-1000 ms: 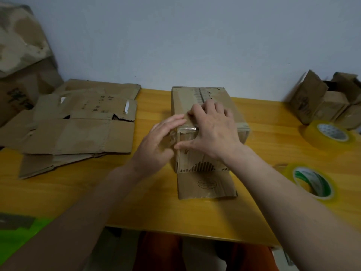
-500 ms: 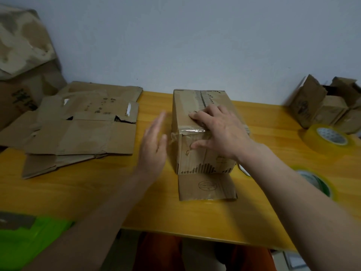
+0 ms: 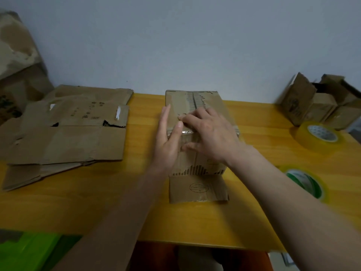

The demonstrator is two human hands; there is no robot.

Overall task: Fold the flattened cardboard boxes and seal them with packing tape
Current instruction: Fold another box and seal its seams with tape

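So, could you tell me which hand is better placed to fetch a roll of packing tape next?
The right hand, probably: both yellowish tape rolls, the far one and the near one, lie on its side of the brown cardboard box. The left hand lies flat against the box's opposite side.

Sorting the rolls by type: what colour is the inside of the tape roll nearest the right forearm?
Green and white, inside the yellowish tape roll, head view.

Yellow wooden table [image 3: 136,208] with cardboard and tape

Flattened boxes [image 3: 66,133] upper left, folded box [image 3: 195,102] centre, two tape rolls [image 3: 317,136] right.
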